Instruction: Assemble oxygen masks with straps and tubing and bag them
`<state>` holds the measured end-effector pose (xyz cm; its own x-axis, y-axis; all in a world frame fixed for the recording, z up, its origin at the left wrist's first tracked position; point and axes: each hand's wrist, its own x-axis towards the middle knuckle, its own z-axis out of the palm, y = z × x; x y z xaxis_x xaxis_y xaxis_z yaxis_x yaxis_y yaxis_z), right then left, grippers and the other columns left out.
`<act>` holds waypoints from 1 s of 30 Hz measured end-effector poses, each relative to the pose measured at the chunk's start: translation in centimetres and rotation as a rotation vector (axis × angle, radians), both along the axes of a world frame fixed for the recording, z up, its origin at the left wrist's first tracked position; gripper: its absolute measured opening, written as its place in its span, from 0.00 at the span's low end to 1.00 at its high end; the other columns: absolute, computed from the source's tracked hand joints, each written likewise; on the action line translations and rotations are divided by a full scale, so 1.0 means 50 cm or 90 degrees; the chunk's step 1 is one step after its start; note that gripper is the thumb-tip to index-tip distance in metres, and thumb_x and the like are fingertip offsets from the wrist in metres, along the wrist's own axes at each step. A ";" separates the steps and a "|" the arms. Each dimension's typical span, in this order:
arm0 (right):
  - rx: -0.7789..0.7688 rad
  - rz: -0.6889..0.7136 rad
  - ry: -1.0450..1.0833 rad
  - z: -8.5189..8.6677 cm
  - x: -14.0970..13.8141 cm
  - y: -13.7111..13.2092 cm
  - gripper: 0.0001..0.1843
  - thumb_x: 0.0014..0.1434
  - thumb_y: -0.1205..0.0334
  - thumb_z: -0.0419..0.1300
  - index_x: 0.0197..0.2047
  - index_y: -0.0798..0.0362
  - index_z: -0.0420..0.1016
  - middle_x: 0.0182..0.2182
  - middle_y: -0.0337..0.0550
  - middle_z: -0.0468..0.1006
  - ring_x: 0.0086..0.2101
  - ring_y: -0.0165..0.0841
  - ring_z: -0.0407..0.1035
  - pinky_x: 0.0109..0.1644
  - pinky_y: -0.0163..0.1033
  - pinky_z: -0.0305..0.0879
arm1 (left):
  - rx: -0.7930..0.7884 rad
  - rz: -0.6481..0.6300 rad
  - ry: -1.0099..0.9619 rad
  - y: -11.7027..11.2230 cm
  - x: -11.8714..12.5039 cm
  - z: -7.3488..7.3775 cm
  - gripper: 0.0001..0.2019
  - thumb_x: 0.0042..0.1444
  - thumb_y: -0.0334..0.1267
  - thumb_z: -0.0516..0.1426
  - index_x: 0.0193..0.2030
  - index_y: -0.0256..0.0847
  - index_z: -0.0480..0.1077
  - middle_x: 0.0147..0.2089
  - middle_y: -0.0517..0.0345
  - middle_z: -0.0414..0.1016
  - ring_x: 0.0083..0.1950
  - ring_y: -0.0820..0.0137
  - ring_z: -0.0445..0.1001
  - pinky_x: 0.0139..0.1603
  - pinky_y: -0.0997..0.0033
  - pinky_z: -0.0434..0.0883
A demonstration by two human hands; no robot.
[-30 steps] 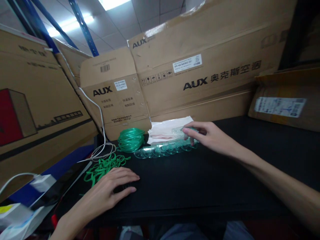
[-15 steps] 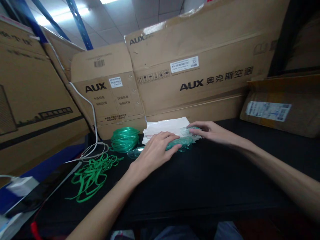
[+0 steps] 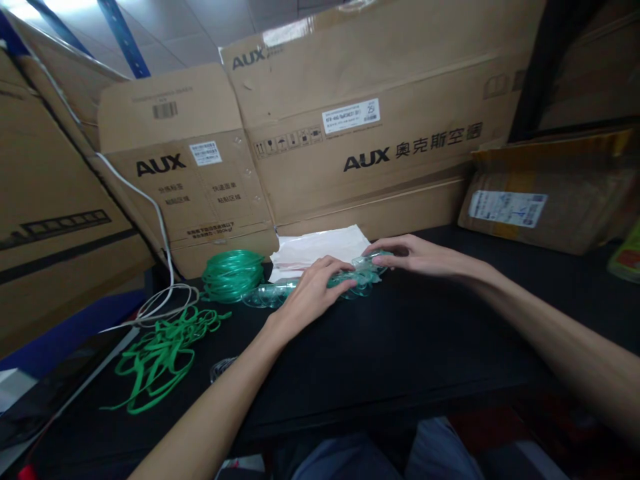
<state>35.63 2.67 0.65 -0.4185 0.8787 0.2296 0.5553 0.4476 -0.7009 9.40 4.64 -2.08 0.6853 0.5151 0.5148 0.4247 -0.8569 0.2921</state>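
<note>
A row of clear green-tinted plastic masks (image 3: 270, 294) lies nested on the black table (image 3: 400, 347), in front of a white plastic bag (image 3: 320, 245). My left hand (image 3: 313, 293) rests on top of the row near its middle, fingers curled over the pieces. My right hand (image 3: 415, 256) reaches in from the right and pinches the row's right end with its fingertips. A coil of green tubing (image 3: 233, 275) sits just left of the row. Loose green elastic straps (image 3: 160, 353) lie further left, nearer to me.
Large AUX cardboard boxes (image 3: 350, 133) lean along the table's back and left. A brown parcel (image 3: 540, 200) with a white label sits at the back right. A white cable (image 3: 163, 293) loops down by the tubing. A black flat object (image 3: 55, 393) lies at the left edge.
My left hand left the table near the straps and moved forward onto the row of masks. My right hand stayed at the row's right end. The view swung slightly right.
</note>
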 end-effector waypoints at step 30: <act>-0.049 0.055 -0.083 0.004 -0.001 -0.022 0.29 0.61 0.44 0.65 0.63 0.41 0.74 0.56 0.38 0.80 0.56 0.50 0.74 0.62 0.51 0.66 | -0.057 -0.049 -0.031 0.010 -0.011 0.006 0.11 0.64 0.42 0.63 0.50 0.42 0.75 0.50 0.53 0.80 0.53 0.63 0.77 0.56 0.63 0.70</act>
